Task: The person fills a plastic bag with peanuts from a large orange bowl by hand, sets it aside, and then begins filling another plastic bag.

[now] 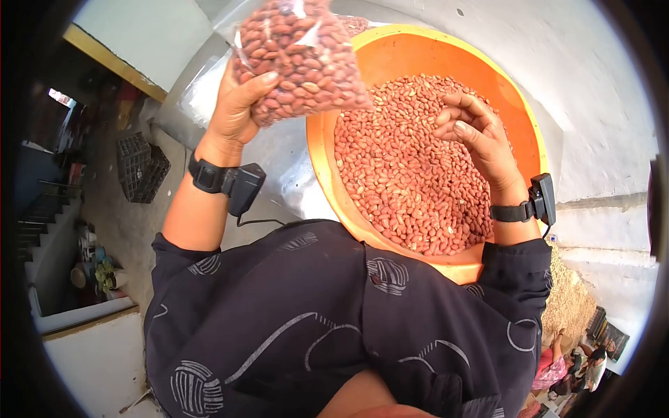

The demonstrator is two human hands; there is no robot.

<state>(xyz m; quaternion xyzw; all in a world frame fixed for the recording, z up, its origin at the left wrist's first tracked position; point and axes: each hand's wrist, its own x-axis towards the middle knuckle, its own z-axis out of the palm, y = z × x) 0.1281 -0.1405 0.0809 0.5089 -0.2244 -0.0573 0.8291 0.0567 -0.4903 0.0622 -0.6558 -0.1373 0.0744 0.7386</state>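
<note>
A clear plastic bag full of reddish nuts is held up at the top, left of the tub. My left hand grips its lower left side, thumb across the front. An orange tub stands in front of me, holding a broad heap of the same loose nuts. Above the right part of the heap is my right hand, its fingers curved and apart, with nothing seen between them. Both wrists carry black strapped devices.
Clear plastic bags lie left of the tub. Black crates stand on the floor at the left. At the lower right are a pale brown heap and several people. A grey wall rises at the right.
</note>
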